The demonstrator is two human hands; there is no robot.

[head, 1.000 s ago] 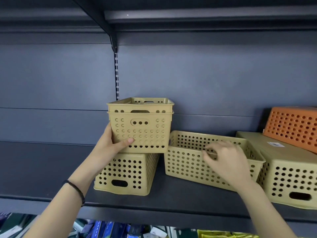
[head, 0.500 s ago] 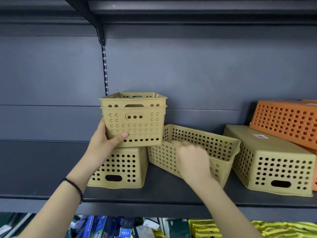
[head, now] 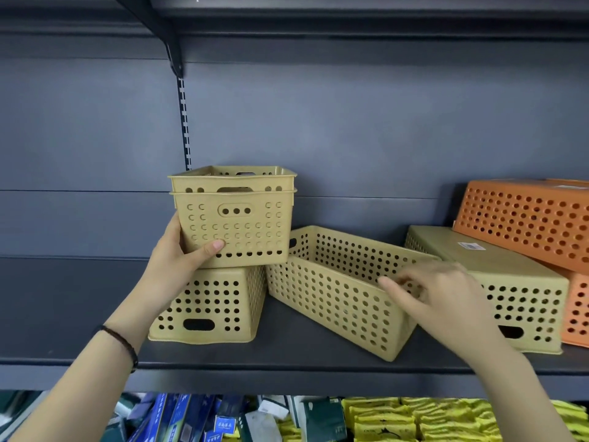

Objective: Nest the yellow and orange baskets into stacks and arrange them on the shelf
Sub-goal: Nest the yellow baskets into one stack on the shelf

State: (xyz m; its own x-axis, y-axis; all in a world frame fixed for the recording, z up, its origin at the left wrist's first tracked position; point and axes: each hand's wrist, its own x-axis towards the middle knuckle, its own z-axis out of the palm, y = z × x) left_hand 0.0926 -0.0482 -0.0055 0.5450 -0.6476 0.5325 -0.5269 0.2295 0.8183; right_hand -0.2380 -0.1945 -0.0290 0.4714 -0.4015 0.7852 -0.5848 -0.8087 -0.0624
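Note:
My left hand [head: 178, 260] grips the lower left corner of a nested pair of small yellow baskets [head: 234, 218], held upright on top of an upturned yellow basket [head: 207, 307] on the dark shelf [head: 287, 349]. To the right lies a long open yellow basket [head: 328, 288], turned at an angle. My right hand [head: 436, 291] is blurred at its near right rim, fingers curled on the edge. Further right an upturned long yellow basket [head: 510, 288] carries a tilted upturned orange basket [head: 526, 218]; another orange basket [head: 577, 307] shows at the frame edge.
A shelf bracket and slotted upright [head: 183, 116] stand behind the small baskets. The shelf's left part [head: 63, 307] is bare. Below the shelf lie packaged goods [head: 287, 419] in blue, green and yellow wrappers.
The long open yellow basket has swung further at an angle, its near end pulled right by my right hand. My left hand keeps the nested pair in place.

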